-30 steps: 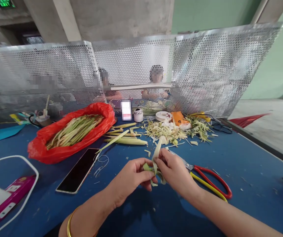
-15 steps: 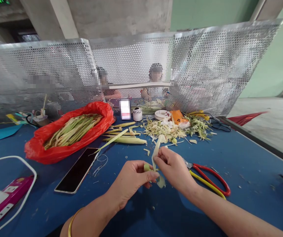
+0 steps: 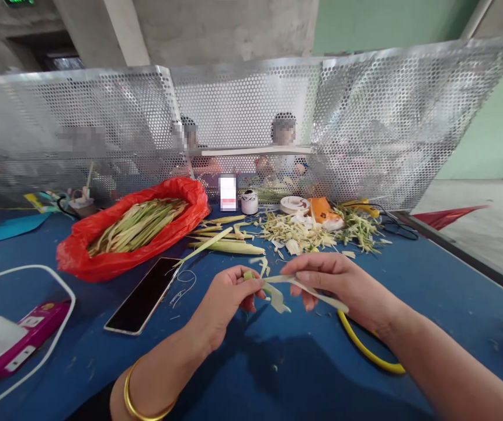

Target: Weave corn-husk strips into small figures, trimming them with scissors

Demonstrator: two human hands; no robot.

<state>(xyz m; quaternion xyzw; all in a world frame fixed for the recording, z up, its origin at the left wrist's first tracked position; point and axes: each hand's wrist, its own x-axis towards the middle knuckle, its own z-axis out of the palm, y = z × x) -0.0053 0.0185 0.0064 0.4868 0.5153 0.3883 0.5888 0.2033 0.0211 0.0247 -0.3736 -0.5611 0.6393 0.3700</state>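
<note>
My left hand (image 3: 236,292) is closed, pinching a folded green piece of plant leaf, possibly husk (image 3: 276,297), between thumb and fingers. From that pinch a pale leaf strip (image 3: 321,297) runs right, into my right hand (image 3: 343,280). The thumb and fingers of my right hand are closed on this strip, and its loose end sticks out below them. Both hands are above the blue table. Under my right wrist lies a pair of scissors, of which only the yellow handle (image 3: 367,355) shows. Small leaf scraps (image 3: 264,268) lie just behind my fingertips.
A red plastic bag (image 3: 73,257) holds long leaves (image 3: 139,225). Leaf pieces (image 3: 233,248) and a shredded heap (image 3: 295,234) lie behind. A dark phone (image 3: 144,298) and purple power strip (image 3: 18,345) sit left. Two people are behind the perforated metal screen (image 3: 242,99).
My right hand has swung rightward, and the strip has gone from upright to lying sideways. The hand now covers the red scissor handle. The view has shifted slightly.
</note>
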